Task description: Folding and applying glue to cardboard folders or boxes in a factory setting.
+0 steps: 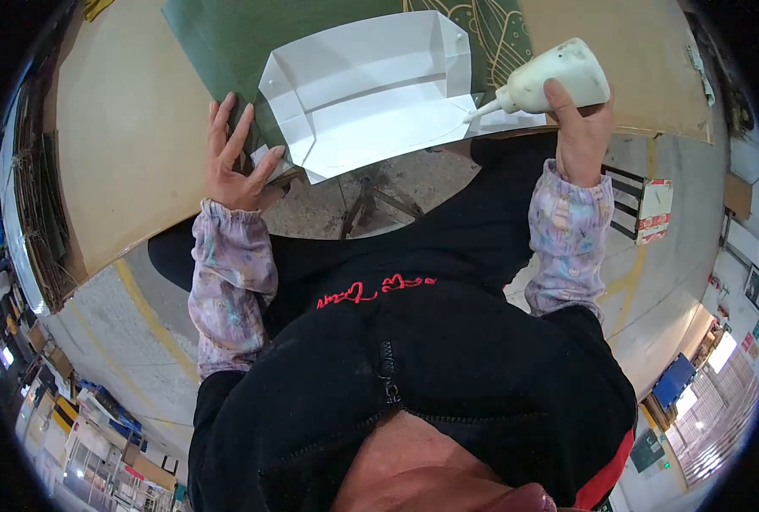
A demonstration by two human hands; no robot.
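Observation:
A white folded paper box [371, 94] with raised sides lies over a dark green printed sheet [226, 43] at the near edge of the table. My right hand [581, 128] grips a squeeze glue bottle [558, 77], pale and smudged, tilted so that its thin nozzle points left. The nozzle tip is at the box's lower right corner; whether it touches the paper I cannot tell. On the left, my left hand [236, 162] lies with fingers spread on the green sheet and table edge, beside the box's left corner.
The tan tabletop [132, 128] reaches out on both sides. A stack of brown cardboard [38, 222] stands along its left edge. Below the table are a metal stool base [366, 205] and my legs. At the right, a small rack [648, 205] stands on the grey floor.

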